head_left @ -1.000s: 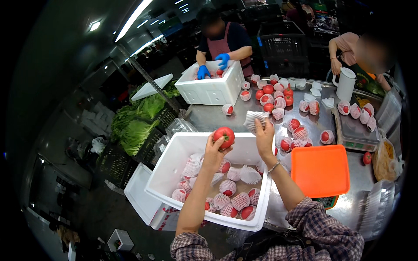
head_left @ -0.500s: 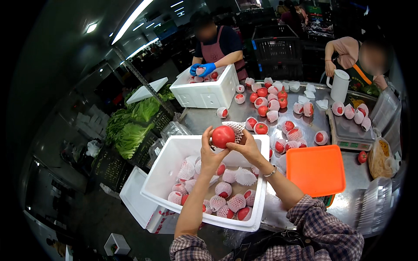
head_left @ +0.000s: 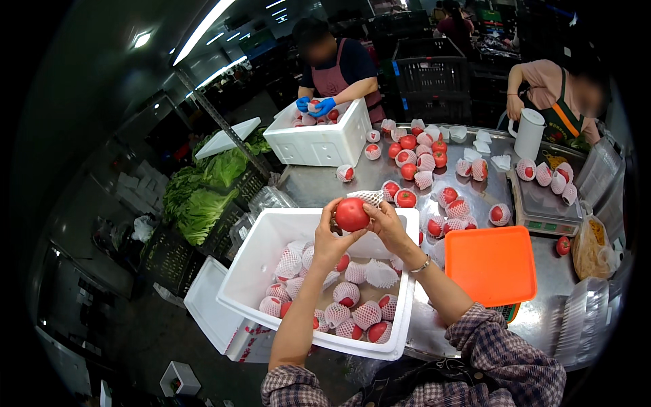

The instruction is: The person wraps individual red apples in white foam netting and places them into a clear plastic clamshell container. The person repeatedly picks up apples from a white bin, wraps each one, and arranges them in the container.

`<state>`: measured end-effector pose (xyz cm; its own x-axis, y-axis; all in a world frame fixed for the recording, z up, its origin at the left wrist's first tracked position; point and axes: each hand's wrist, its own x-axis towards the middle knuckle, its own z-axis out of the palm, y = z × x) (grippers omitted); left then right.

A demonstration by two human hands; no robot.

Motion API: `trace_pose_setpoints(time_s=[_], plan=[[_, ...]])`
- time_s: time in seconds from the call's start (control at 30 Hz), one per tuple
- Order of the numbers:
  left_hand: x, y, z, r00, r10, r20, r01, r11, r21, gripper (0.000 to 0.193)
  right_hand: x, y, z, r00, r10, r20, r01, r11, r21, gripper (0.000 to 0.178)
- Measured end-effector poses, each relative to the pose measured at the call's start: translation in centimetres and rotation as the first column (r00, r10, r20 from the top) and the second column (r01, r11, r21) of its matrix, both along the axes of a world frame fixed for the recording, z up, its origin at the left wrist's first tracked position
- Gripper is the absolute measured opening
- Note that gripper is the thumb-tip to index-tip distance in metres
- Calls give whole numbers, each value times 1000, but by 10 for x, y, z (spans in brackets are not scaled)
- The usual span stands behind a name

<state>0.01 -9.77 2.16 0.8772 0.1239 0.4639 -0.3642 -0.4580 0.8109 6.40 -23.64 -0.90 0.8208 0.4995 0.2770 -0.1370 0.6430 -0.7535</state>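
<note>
A bare red tomato point(head_left: 352, 215) is held up between my two hands over the far rim of a white foam box point(head_left: 239, 278). My left hand point(head_left: 328, 237) wraps its left side, and my right hand point(head_left: 389, 229) has its fingers and thumb closed on the right side. A white foam net sleeve point(head_left: 367, 197) shows just behind the tomato and my right fingertips; whether my fingers grip it is hidden. Inside the box lie several tomatoes in net sleeves point(head_left: 347, 294), along with a loose net sleeve point(head_left: 381, 274).
Netted and bare tomatoes point(head_left: 407, 142) lie on the metal table point(head_left: 315, 184). An orange tray point(head_left: 489, 266) is at my right, near a scale point(head_left: 548, 218). Across the table, a blue-gloved person handles fruit in another foam box point(head_left: 315, 146); another person grips a white jug point(head_left: 529, 134).
My right fingers have moved from beside the tomato, by the net sleeve, onto its upper right side. The sleeve is now mostly behind the tomato and fingers.
</note>
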Motion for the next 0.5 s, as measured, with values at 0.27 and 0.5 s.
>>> trace_pose_setpoints(time_s=[0.27,0.5], plan=[[2,6,-1,980,-178,-90,139,933,-331,57,12,1,-14,969,174,-177,-182,983,-27,37],[4,32,-6,916,142,-376,-168,985,-39,47,14,-4,-11,873,291,-391,-178,937,300,37]])
